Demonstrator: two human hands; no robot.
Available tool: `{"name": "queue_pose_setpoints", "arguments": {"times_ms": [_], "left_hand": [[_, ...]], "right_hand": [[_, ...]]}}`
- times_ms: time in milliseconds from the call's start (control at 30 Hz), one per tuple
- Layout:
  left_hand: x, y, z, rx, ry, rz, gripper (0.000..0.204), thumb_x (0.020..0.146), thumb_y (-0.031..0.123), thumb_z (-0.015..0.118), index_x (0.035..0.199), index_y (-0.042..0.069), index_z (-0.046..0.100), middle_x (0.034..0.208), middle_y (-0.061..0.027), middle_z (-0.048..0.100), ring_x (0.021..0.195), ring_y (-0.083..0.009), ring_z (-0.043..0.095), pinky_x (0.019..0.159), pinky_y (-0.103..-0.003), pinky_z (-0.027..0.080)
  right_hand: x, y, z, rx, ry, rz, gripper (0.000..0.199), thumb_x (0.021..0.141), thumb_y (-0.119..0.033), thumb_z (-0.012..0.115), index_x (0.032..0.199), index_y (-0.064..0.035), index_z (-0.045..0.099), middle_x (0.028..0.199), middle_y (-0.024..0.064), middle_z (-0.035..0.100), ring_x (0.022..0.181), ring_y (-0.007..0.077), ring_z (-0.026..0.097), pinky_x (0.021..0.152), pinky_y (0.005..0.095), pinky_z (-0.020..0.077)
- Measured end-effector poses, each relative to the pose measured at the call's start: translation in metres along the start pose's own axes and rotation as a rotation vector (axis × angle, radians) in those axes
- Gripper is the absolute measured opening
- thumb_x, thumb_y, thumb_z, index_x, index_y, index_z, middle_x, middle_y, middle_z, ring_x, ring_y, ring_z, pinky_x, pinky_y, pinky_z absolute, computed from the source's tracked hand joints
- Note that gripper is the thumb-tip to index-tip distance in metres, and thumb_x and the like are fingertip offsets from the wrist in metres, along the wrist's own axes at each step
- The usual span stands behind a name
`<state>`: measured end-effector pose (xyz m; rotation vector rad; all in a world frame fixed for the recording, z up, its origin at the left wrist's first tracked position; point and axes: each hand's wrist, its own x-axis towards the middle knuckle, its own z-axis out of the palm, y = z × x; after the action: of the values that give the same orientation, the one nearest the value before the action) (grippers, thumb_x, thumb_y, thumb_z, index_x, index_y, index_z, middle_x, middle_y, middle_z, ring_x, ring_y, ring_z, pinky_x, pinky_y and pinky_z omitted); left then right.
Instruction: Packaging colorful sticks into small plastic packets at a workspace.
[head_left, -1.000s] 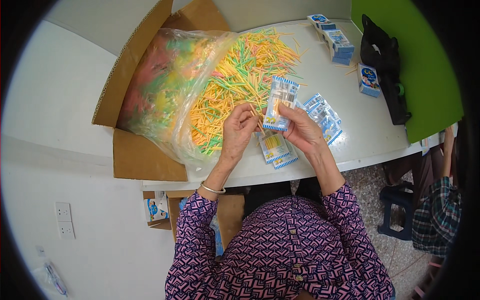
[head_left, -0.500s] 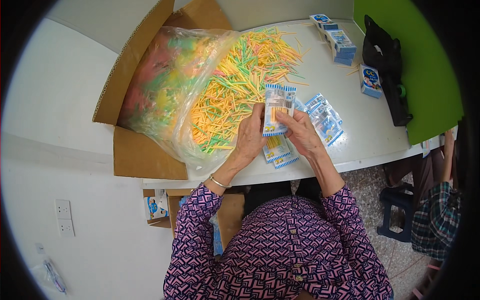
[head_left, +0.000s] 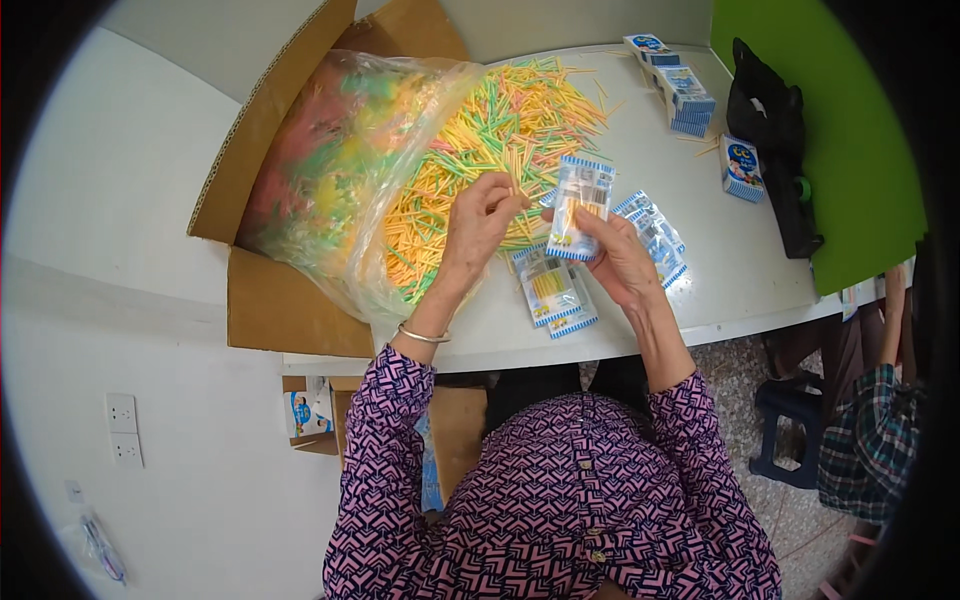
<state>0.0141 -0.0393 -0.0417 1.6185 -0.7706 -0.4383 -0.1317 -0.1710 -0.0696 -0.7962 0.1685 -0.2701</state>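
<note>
My right hand grips a small clear packet with blue-striped ends, thumb across its front; several thin yellowish sticks show through its window. To the left, my left hand is apart from the packet, thumb and fingers pinched together over the edge of a heap of thin coloured sticks. Whatever lies between those fingertips blends with the sticks behind. Just below the held packet, filled packets overlap on the white table. More blue-and-white packets are spread beyond my right hand.
An open cardboard box with a clear plastic bag of sticks lies at left. Small blue-and-white boxes stand at the back right, near a black device and a green panel. Another person's checked sleeve shows at right.
My left hand has let go of the packet and moved left and up to the heap. The packet, in my right hand alone, has shifted slightly right, uncovering the packets below.
</note>
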Motion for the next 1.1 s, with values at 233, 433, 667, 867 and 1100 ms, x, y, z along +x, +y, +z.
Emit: {"name": "queue_pose_setpoints", "arguments": {"times_ms": [233,433,667,867,1100], "left_hand": [[-0.01,-0.001,-0.004,-0.152,-0.184,-0.203,0.007,0.081,0.005,0.061,0.085,0.0,0.058,0.067,-0.0029,0.06,0.066,-0.0081,0.057,0.058,-0.022,0.044],[-0.013,-0.008,0.002,0.118,-0.301,-0.226,0.009,0.086,0.007,0.06,0.093,0.001,0.061,0.08,-0.0017,0.064,0.069,-0.0064,0.057,0.062,-0.021,0.047],[-0.012,-0.001,-0.001,-0.151,-0.416,-0.441,0.021,0.085,0.011,0.064,0.103,0.0,0.063,0.087,-0.003,0.065,0.073,-0.0081,0.06,0.066,-0.023,0.05],[-0.01,-0.002,0.001,-0.308,-0.46,-0.579,0.019,0.084,0.012,0.065,0.099,0.001,0.064,0.089,-0.0033,0.065,0.075,-0.0105,0.062,0.067,-0.026,0.052],[-0.003,0.007,-0.025,-0.101,-0.083,-0.176,0.015,0.087,0.014,0.062,0.087,-0.001,0.059,0.081,-0.0056,0.065,0.068,-0.0104,0.06,0.06,-0.022,0.049]], "right_hand": [[0.01,0.004,-0.009,-0.091,0.037,0.031,0.034,0.09,-0.021,0.06,0.116,0.0011,0.057,0.107,0.0097,0.065,0.093,0.0123,0.063,0.082,0.0273,0.0505],[0.011,0.009,-0.005,-0.188,-0.003,0.051,0.032,0.09,-0.024,0.062,0.109,0.0006,0.061,0.1,0.0061,0.066,0.09,0.0098,0.062,0.083,0.0247,0.047],[0.011,0.008,-0.005,-0.396,-0.003,0.017,0.033,0.089,-0.029,0.063,0.105,-0.0004,0.063,0.094,0.0047,0.066,0.084,0.0081,0.059,0.078,0.0237,0.0451],[0.013,0.006,-0.002,-0.452,-0.02,0.084,0.033,0.088,-0.03,0.064,0.103,0.0005,0.064,0.094,0.0037,0.066,0.084,0.0077,0.059,0.08,0.0239,0.0439],[0.006,0.004,-0.013,-0.403,0.003,0.007,0.034,0.086,-0.026,0.066,0.108,0.0006,0.065,0.1,0.0065,0.067,0.092,0.0085,0.059,0.086,0.0248,0.0428]]}}
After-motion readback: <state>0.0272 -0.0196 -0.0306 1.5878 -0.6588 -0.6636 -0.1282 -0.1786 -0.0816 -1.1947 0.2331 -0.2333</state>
